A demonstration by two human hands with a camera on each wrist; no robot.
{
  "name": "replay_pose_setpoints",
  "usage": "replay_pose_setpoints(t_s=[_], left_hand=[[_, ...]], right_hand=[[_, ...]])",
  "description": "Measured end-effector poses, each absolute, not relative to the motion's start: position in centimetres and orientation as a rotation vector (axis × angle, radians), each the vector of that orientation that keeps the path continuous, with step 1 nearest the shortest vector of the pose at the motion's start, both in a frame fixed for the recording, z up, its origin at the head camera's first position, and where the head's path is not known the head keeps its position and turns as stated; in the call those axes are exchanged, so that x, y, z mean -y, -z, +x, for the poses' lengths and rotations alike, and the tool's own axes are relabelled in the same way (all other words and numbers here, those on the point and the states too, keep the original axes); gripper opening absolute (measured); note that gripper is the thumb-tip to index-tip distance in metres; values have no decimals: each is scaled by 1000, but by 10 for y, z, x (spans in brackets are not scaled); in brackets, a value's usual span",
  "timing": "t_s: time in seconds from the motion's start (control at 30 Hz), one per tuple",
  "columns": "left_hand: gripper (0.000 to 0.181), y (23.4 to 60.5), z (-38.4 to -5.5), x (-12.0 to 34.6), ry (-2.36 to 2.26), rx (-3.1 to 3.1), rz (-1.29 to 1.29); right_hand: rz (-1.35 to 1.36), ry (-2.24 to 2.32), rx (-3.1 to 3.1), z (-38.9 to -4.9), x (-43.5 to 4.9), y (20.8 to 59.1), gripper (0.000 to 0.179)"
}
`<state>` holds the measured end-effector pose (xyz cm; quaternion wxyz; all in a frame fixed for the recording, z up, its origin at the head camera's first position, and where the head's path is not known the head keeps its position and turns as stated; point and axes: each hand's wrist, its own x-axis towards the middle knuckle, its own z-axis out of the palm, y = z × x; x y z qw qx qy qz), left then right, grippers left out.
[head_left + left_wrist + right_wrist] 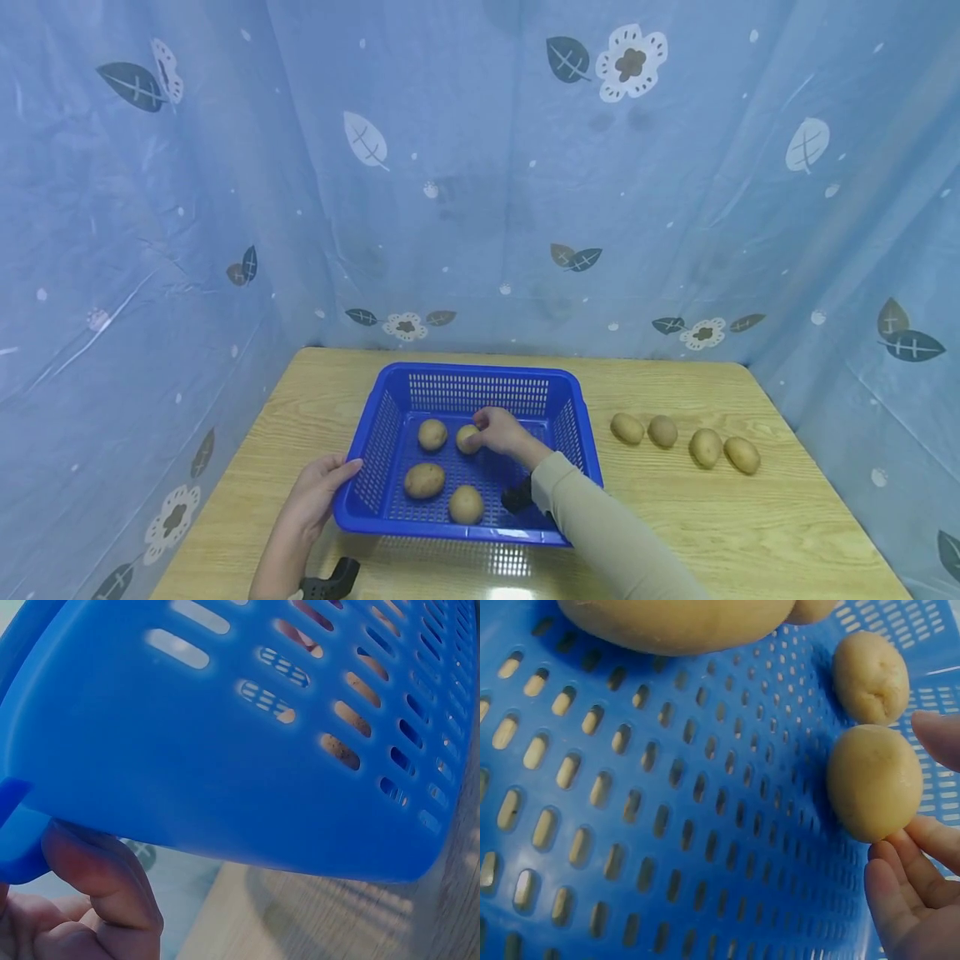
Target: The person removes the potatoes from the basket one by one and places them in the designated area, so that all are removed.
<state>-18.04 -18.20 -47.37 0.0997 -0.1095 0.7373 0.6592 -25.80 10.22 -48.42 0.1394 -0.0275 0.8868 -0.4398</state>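
Observation:
A blue plastic basket [480, 533] with slotted walls stands on the table. My left hand [318, 492] grips its left rim, the thumb over the edge; the left wrist view shows bent fingers [105, 885] below the rim. Inside the basket my right hand [504, 433] is at a potato [875, 784]. The fingertips [885, 877] touch this potato's side, while the thumb [937, 739] stands slightly off it in the right wrist view. Another potato [432, 434] lies left of it, with an oval potato [424, 481] and a rounder potato [467, 505] nearer the front.
Right of the basket, several potatoes [706, 447] lie in a loose row on the wooden table [750, 533]. A blue patterned curtain [480, 192] closes off the back and both sides. Black wrist straps [330, 581] show on my arms.

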Motion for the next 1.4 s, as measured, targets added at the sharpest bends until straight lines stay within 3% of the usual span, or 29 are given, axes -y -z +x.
replay_pose_setpoints(t_s=[1.4], left_hand=[[33, 473, -180, 180, -1940, -2201, -346]], right_hand=[[-291, 1114, -2655, -263, -103, 500, 51]])
